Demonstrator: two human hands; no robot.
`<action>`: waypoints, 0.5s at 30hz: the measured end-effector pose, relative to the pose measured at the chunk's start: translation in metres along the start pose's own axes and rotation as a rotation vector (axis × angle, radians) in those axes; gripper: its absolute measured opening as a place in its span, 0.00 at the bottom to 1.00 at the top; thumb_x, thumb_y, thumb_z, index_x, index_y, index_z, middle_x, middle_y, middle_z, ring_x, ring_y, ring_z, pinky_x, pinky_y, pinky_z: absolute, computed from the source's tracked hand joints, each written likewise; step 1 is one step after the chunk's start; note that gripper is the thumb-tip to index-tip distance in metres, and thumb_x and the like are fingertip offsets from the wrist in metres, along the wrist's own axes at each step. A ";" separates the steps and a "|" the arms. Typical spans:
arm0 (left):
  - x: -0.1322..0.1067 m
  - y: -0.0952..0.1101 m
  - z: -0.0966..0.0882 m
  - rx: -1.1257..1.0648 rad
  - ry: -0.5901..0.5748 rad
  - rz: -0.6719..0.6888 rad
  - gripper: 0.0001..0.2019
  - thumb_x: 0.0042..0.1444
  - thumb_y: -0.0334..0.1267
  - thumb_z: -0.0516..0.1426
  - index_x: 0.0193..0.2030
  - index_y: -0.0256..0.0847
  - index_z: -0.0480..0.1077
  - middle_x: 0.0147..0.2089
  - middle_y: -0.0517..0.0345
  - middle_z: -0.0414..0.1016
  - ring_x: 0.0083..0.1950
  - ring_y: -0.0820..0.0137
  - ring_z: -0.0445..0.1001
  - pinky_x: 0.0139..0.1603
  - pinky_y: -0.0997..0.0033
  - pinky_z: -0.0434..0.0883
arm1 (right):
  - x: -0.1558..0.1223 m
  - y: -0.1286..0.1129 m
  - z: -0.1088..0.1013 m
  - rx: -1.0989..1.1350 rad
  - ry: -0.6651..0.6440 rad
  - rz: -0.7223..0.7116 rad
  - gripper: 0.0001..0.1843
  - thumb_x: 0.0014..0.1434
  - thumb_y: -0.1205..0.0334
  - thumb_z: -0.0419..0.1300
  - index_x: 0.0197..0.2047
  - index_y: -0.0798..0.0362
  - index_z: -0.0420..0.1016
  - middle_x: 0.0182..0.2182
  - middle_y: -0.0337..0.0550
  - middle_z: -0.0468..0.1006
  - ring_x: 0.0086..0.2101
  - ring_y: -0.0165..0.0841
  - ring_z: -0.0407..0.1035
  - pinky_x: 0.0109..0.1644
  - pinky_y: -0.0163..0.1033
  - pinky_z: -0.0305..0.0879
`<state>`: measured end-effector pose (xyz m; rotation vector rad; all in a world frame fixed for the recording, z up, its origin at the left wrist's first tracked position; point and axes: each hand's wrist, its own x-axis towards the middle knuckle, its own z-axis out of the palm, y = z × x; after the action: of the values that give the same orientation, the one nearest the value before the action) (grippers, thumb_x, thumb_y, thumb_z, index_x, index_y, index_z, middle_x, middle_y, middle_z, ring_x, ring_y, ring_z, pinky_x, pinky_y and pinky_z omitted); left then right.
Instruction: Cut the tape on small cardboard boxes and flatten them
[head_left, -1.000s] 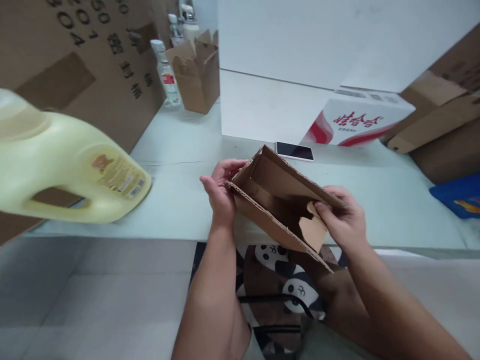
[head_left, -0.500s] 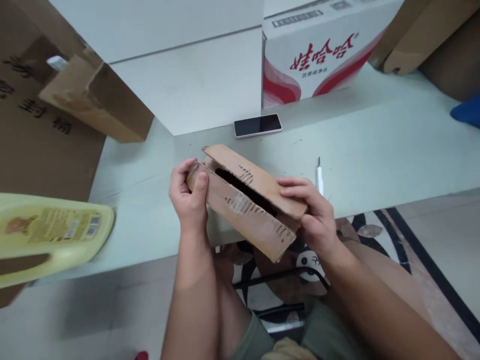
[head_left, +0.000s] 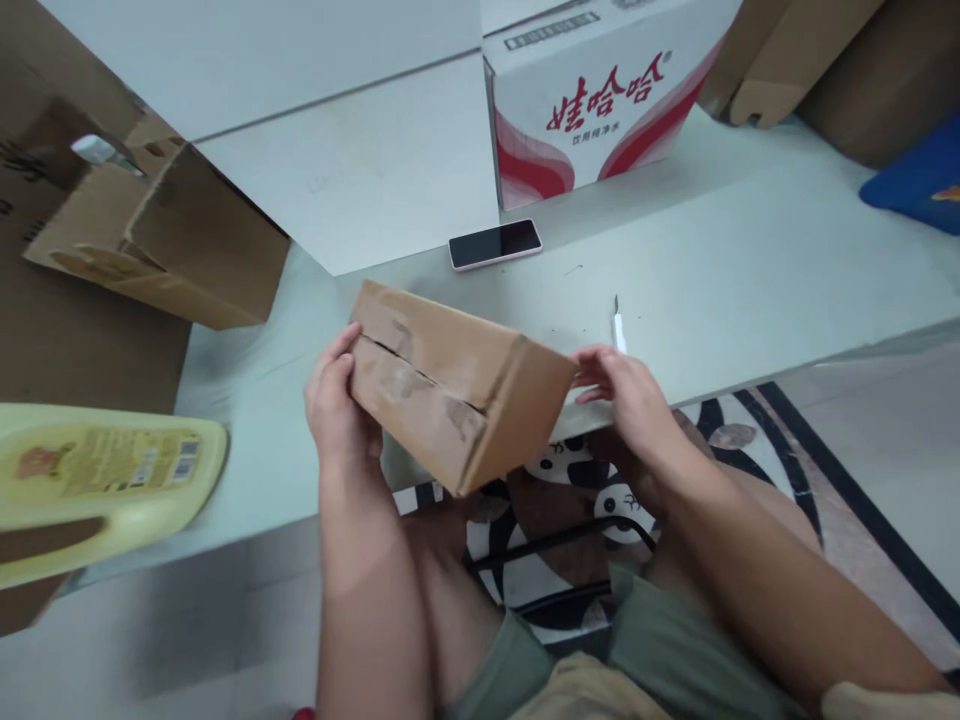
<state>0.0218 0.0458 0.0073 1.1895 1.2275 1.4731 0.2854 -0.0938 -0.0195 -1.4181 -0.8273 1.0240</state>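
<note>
A small brown cardboard box [head_left: 450,385] is tilted in the air above the table's front edge. Its seamed face is turned up, with two flaps almost meeting and scuffed, torn patches along them. My left hand [head_left: 337,395] grips the box's left end, fingers at the corner and part of the hand hidden behind it. By the right end is my right hand [head_left: 619,390], its fingers spread; the fingertips reach the box's edge, and whether they touch it I cannot tell. Just beyond that hand lies a white craft knife [head_left: 618,330], blade pointing away.
On the pale table [head_left: 750,260], a phone [head_left: 495,245] lies before white cartons [head_left: 375,190] and a red-and-white carton [head_left: 600,130]. An open brown box [head_left: 202,240] stands left, a yellow jug [head_left: 112,470] nearer. A blue object [head_left: 915,185] is at far right.
The box has been turned over: the side with the wide dark gap no longer shows, and a nearly closed seam faces up. My right hand has loosened its grip and opened.
</note>
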 end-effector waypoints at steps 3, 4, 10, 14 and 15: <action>0.002 -0.007 -0.011 -0.139 0.049 -0.085 0.18 0.51 0.50 0.63 0.46 0.45 0.78 0.51 0.55 0.82 0.55 0.61 0.78 0.54 0.65 0.76 | -0.004 -0.003 0.002 -0.045 -0.234 -0.158 0.34 0.66 0.28 0.50 0.51 0.47 0.82 0.56 0.51 0.82 0.55 0.47 0.78 0.59 0.56 0.75; 0.003 -0.009 -0.014 -0.144 0.011 -0.138 0.17 0.51 0.52 0.63 0.44 0.45 0.78 0.47 0.55 0.82 0.48 0.63 0.79 0.46 0.67 0.77 | -0.007 -0.006 0.003 -0.071 -0.276 -0.281 0.33 0.67 0.29 0.51 0.56 0.44 0.81 0.64 0.48 0.77 0.64 0.47 0.71 0.68 0.58 0.69; -0.013 -0.014 -0.011 -0.019 -0.661 -0.532 0.36 0.54 0.76 0.51 0.37 0.42 0.77 0.26 0.47 0.77 0.27 0.59 0.78 0.25 0.65 0.70 | -0.013 -0.019 0.006 -0.198 -0.301 -0.637 0.33 0.69 0.39 0.57 0.74 0.32 0.62 0.79 0.35 0.50 0.78 0.44 0.43 0.80 0.62 0.45; -0.025 -0.018 -0.003 0.147 -1.038 -0.704 0.41 0.53 0.81 0.48 0.38 0.42 0.80 0.30 0.42 0.82 0.29 0.55 0.82 0.26 0.62 0.71 | -0.013 -0.023 0.004 -0.251 -0.156 -0.680 0.24 0.69 0.43 0.59 0.65 0.37 0.74 0.71 0.42 0.68 0.75 0.47 0.53 0.80 0.64 0.44; -0.025 -0.020 -0.002 0.212 -1.082 -0.721 0.40 0.54 0.80 0.49 0.37 0.42 0.80 0.31 0.41 0.82 0.28 0.56 0.82 0.23 0.64 0.69 | -0.013 -0.023 0.004 -0.252 -0.117 -0.690 0.21 0.69 0.45 0.59 0.60 0.39 0.79 0.70 0.43 0.70 0.74 0.48 0.56 0.79 0.64 0.48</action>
<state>0.0246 0.0241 -0.0165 1.2094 0.8593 0.0774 0.2783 -0.1022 0.0051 -1.1414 -1.4427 0.4809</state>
